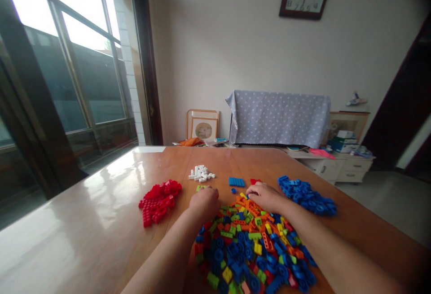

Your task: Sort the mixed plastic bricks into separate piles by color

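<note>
A large mixed pile of toy building bricks (249,240) in orange, blue, green, yellow and red lies on the table in front of me. My left hand (204,203) is at the pile's far left edge, fingers curled inward; what they hold, if anything, is hidden. Just beyond it lies a light green brick (201,188), partly covered by the hand. My right hand (266,196) reaches over the pile's far right edge, its fingers bent and close together. Small blue and yellow pieces show by its fingertips, but I cannot make out what is between them.
Red bricks (160,202) form a heap on the left, white bricks (201,173) one farther back, and blue bricks (305,195) one on the right. A flat blue piece (236,182), a small blue round piece (233,190) and a red piece (255,181) lie between them on the wooden table (111,208).
</note>
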{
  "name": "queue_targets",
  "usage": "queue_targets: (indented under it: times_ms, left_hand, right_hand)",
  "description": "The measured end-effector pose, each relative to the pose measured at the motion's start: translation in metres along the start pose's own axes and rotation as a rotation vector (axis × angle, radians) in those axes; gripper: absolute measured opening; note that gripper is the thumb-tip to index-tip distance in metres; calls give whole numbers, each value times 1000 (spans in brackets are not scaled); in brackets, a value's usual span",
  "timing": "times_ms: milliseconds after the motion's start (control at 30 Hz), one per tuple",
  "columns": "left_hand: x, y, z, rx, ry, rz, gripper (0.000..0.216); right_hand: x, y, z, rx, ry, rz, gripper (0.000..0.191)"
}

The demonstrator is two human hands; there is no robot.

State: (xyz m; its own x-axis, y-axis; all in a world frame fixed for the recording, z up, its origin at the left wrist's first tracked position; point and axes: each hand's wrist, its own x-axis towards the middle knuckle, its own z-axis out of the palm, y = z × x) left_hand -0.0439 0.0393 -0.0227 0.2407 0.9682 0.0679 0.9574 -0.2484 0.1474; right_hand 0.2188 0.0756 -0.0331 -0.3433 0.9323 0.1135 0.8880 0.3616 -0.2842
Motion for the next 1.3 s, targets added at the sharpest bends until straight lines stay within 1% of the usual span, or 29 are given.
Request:
queue_targets:
  times_ms: [167,300,433,533,733,867,967,1167,1300]
  left_hand:
    - [-1,0,-2,-15,-22,-8,27]
    - [-1,0,-1,-17,-12,-6,26]
    - [0,0,0,-7,-1,0,26]
    - [0,0,-1,-1,-15,-9,26]
    - [0,0,0,-10,-19,-20,26]
    - [0,-1,1,-17,-4,-13,25]
    - [0,-2,2,-29,1,-14,25]
    - [1,-2,3,-33,-5,-2,24]
    - [2,-2,2,-40,-21,-5,25]
  right_hand:
    - [-7,-3,0,-11,0,3,27]
    - [-6,-5,-4,-18,-13,-22,27]
    - [4,-9,-9,-22,-9,-44,30]
    - [14,-19,-10,-20,-15,-76,31]
    - [31,-42,-3,-11,-70,-130,27]
    - [34,-47,3,20,-110,-135,27]
    - [34,-39,3,69,-116,-107,28]
    - [33,-5,-5,118,-1,54,32]
    - [22,14,-4,177,-6,105,28]
